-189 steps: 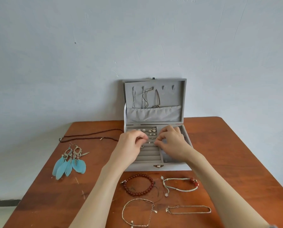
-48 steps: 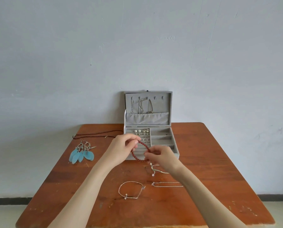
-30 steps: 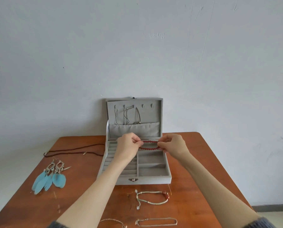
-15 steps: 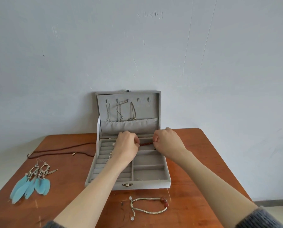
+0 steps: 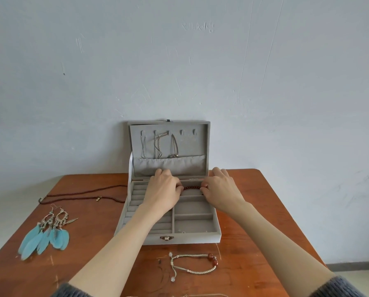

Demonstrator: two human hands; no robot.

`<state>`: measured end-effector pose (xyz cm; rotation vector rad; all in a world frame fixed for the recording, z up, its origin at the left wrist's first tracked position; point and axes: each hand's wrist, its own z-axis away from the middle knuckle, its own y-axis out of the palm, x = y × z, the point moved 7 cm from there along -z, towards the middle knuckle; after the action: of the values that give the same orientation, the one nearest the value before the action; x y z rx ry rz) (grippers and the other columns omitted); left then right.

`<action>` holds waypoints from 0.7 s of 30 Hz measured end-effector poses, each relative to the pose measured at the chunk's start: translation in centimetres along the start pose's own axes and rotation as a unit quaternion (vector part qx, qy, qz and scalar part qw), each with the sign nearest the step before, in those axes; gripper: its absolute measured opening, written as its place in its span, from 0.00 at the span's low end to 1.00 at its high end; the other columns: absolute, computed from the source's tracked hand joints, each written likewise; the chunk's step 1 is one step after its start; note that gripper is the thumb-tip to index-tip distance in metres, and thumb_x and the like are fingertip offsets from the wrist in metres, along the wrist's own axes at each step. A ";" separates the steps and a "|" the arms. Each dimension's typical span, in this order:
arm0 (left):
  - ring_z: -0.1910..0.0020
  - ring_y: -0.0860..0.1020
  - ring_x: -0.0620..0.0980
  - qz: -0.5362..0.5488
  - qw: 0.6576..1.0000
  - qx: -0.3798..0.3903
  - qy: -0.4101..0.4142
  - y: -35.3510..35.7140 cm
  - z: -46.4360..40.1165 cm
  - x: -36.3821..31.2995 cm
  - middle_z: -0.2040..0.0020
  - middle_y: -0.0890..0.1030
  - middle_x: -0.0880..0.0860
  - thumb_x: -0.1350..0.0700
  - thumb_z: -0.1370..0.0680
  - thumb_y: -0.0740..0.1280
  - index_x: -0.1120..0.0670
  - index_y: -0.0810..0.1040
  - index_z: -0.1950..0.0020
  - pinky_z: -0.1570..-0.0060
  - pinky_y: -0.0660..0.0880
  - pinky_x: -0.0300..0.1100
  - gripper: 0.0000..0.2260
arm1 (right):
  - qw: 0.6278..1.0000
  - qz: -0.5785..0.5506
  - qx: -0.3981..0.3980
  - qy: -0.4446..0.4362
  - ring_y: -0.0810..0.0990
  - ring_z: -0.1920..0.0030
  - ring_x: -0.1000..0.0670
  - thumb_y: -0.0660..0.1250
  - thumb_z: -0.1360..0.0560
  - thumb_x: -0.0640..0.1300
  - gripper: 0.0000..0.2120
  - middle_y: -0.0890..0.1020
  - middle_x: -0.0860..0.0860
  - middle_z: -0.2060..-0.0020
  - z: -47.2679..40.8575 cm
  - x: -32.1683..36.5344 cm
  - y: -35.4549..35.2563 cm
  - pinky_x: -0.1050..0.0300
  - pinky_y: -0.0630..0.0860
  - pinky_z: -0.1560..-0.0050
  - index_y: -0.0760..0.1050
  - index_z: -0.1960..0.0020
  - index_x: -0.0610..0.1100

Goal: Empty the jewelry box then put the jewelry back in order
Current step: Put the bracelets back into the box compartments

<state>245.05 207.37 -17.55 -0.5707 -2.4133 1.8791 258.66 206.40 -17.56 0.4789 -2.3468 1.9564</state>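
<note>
The grey jewelry box (image 5: 192,237) stands open on the wooden table (image 5: 254,211), lid upright against the wall. Thin chains (image 5: 157,146) hang from hooks inside the lid. My left hand (image 5: 163,190) and my right hand (image 5: 221,189) each pinch an end of the red bead bracelet (image 5: 192,187), stretched flat in the back right compartment. The ring rolls on the left are partly hidden under my left arm. The two front right compartments look bare.
A pair of blue feather earrings (image 5: 46,236) lies at the left. A dark bead necklace (image 5: 82,195) lies behind them. A cream cord bracelet with red beads (image 5: 193,263) sits in front of the box. A thin chain (image 5: 200,295) shows at the bottom edge.
Both hands lifted the red bead bracelet off the table, carried it over the box and lowered it into the back right compartment. The view shifted closer and lower.
</note>
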 end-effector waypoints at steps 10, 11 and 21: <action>0.52 0.70 0.44 0.136 0.988 0.000 0.073 -4.6 6.4 -0.6 0.55 0.72 0.46 0.48 0.22 0.61 0.49 0.74 0.51 0.54 0.67 0.39 0.06 | 0.990 -0.132 -0.035 -0.040 0.73 0.47 0.49 0.60 0.23 0.44 0.12 0.77 0.50 0.49 6.4 3.1 -3.2 0.53 0.70 0.45 0.76 0.43 0.45; 0.53 0.70 0.43 0.142 0.987 0.005 0.074 -4.8 7.5 -0.5 0.56 0.72 0.45 0.48 0.22 0.60 0.48 0.73 0.51 0.55 0.68 0.38 0.05 | 0.988 -0.142 -0.038 -0.046 0.73 0.47 0.49 0.60 0.23 0.43 0.11 0.77 0.50 0.50 7.3 3.7 -3.4 0.53 0.71 0.45 0.77 0.43 0.45; 0.57 0.70 0.37 0.172 0.982 0.055 0.059 -3.4 15.4 -0.5 0.57 0.71 0.42 0.50 0.23 0.64 0.44 0.76 0.51 0.58 0.66 0.32 0.03 | 0.989 -0.133 -0.031 -0.050 0.74 0.48 0.50 0.62 0.24 0.44 0.08 0.79 0.52 0.52 14.2 5.1 -1.4 0.54 0.70 0.47 0.79 0.48 0.47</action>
<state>240.83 192.24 -18.43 -1.1172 -2.2346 2.0130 256.46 191.37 -17.86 0.8544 -2.2525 1.7727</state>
